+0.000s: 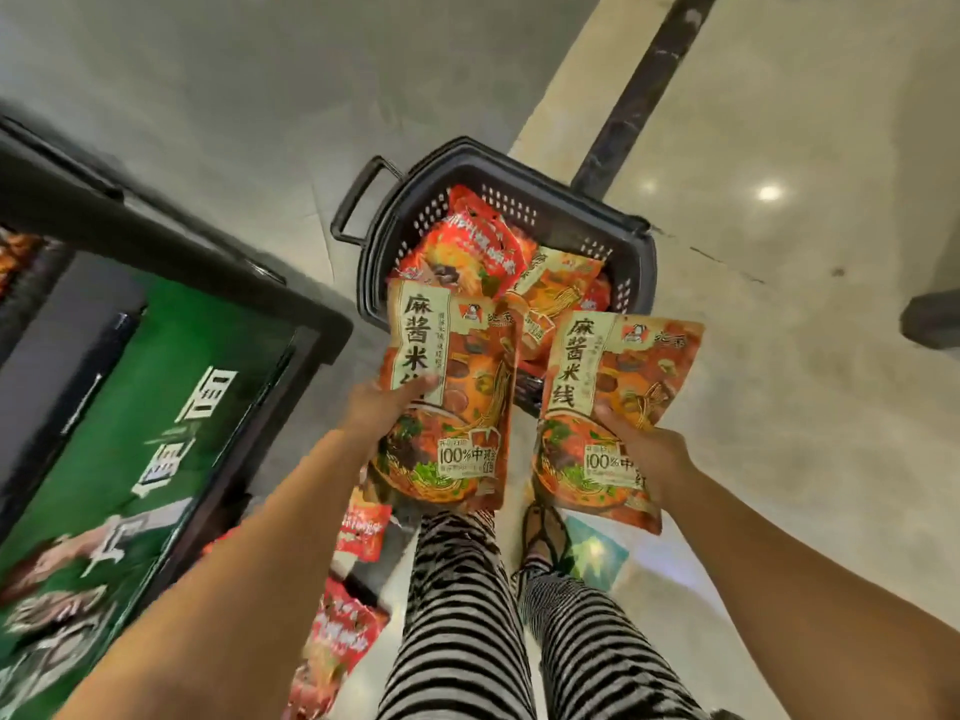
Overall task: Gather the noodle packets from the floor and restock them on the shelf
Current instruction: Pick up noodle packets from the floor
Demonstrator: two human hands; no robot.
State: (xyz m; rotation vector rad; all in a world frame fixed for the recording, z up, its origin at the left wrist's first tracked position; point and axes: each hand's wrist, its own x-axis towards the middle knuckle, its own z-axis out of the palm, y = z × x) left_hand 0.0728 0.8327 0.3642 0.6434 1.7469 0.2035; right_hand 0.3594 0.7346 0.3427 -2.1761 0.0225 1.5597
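The person looks straight down with both bare arms held out in front, each holding one orange noodle packet above the floor [779, 356]. The left grip [382, 410] is clamped on the left packet [462, 356] at its left edge, with the thumb lying across the printed front and the other fingers hidden behind. The right grip [644, 449] is clamped on the right packet [613, 371] near its lower right side, with the thumb pressed on the front. Both packets face the camera with their large dark characters upright, and they sit side by side with a narrow gap between them. The right one is tilted a little clockwise. Just beyond them a black plastic basket [519, 205] stands on the floor. More noodle packets [467, 246] in red and orange are piled loosely inside it, and its handle [358, 200] sticks out to the left. The top edge of the left packet overlaps the near rim of the basket in this view. Two red packets [363, 527] lie on the floor below the left forearm, beside the person's leg in striped trousers [457, 615]. The nearer one is blurred. A sandalled foot [543, 532] shows under the right packet, next to a teal patch [597, 553] on the floor. On the left stands a black display unit [156, 407] with a green printed panel. A dark stripe [639, 85] crosses the pale tiles beyond the basket.
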